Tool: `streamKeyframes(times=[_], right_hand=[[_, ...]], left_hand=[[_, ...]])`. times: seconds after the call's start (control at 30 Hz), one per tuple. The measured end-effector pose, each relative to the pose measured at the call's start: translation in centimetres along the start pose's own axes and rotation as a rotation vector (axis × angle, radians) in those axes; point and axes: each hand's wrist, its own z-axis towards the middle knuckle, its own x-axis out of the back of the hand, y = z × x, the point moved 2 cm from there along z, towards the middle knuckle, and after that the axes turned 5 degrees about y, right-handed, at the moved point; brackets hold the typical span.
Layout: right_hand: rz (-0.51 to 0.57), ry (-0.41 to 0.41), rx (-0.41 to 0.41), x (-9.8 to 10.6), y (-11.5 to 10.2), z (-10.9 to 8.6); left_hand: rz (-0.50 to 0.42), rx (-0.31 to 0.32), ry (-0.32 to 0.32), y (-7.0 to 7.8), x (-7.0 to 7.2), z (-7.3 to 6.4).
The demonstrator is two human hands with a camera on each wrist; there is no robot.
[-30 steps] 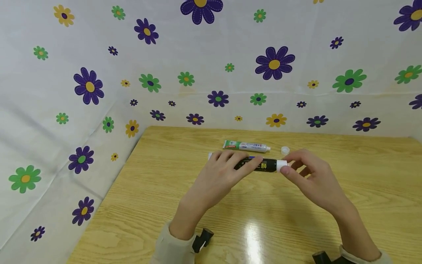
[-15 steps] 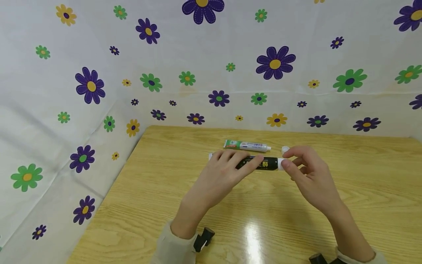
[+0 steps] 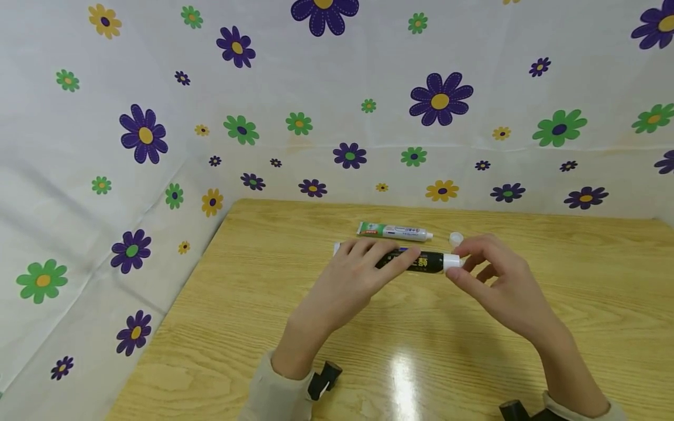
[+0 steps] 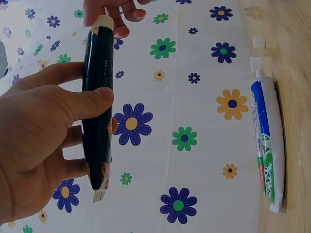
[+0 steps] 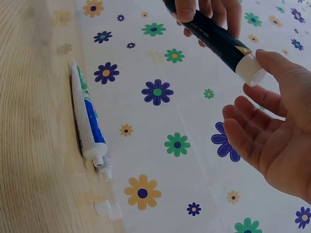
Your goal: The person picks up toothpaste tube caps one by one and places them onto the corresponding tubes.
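Note:
A black toothpaste tube point(image 3: 429, 262) with gold lettering is held level above the table in the head view. My left hand point(image 3: 347, 280) grips its body, thumb along the near side and fingers over the far side. On the tube's right end is a white cap point(image 5: 250, 69). The thumb and forefinger of my right hand point(image 3: 497, 280) pinch this cap, while the other fingers curl loosely below it in the right wrist view. Behind the held tube lies a green and white toothpaste tube point(image 3: 395, 232), its nozzle bare and facing right.
A small loose white cap point(image 3: 456, 238) sits on the wooden table point(image 3: 237, 280), just right of the lying tube's nozzle. Behind the table and along its left side hangs a white cloth point(image 3: 316, 76) printed with flowers.
My right thumb rolled up over the cap half a second ago and is now back lower on its near side. The left hand and the black tube stay almost in place.

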Motion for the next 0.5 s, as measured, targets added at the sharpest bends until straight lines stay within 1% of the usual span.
streamKeyframes(times=[0.17,0.3,0.37,0.5], right_hand=[[0.001,0.006,-0.022,0.02,0.13,-0.02],[0.02,0.011,-0.037,0.16,0.26,-0.07],[0.048,0.005,-0.035,0.34,0.28,-0.1],[0.141,-0.024,-0.005,0.8,0.06,-0.18]], left_hand=[[-0.009,-0.012,0.004,0.15,-0.02,0.14],[-0.029,-0.014,-0.006,0.2,-0.07,0.21],[-0.03,-0.01,-0.007,0.2,-0.08,0.2],[-0.026,0.001,-0.009,0.18,-0.04,0.14]])
